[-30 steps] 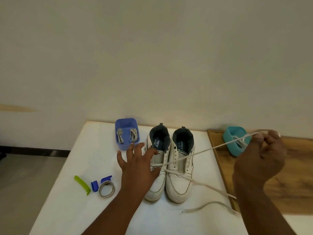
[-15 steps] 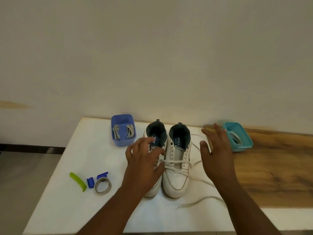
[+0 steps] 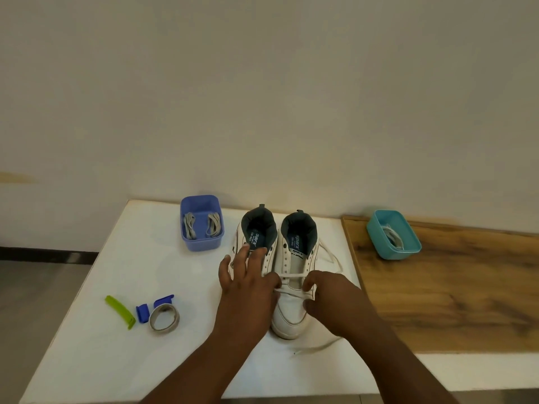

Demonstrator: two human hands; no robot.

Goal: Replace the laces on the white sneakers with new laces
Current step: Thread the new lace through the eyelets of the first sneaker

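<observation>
A pair of white leather high-top sneakers with dark linings stands side by side, toes toward the person, near the middle of the white tabletop [image 3: 122, 360]. The right-hand sneaker [image 3: 293, 304] carries a worn white flat lace [image 3: 291, 275] threaded only through its lowest eyelets; the upper eyelets are bare, and the loose ends trail off to the right of the shoe and onto the table in front of its toe. The left-hand sneaker [image 3: 256, 228] shows no lace on the part that is visible.

The left hand [image 3: 248, 284] lies spread over the left-hand sneaker, its thumb side touching the lace where it crosses. The right hand [image 3: 332, 295] rests at the right-hand sneaker's outer edge, with its fingers [image 3: 309, 284] at the end of the same crossing; whether either hand pinches the lace I cannot tell.

The step in hand looks like unlacing: the last rows of the old lace remain to be drawn out. The next move calls for a firm pinch on a crossing and a steady pull while the other hand holds the shoe down.

Left of the pair sits a blue plastic tub [image 3: 201, 243] holding two bundled grey laces, probably the new ones. On the wooden board [image 3: 452, 301] to the right, a teal plastic tub [image 3: 408, 252] holds a whitish lace.
</observation>
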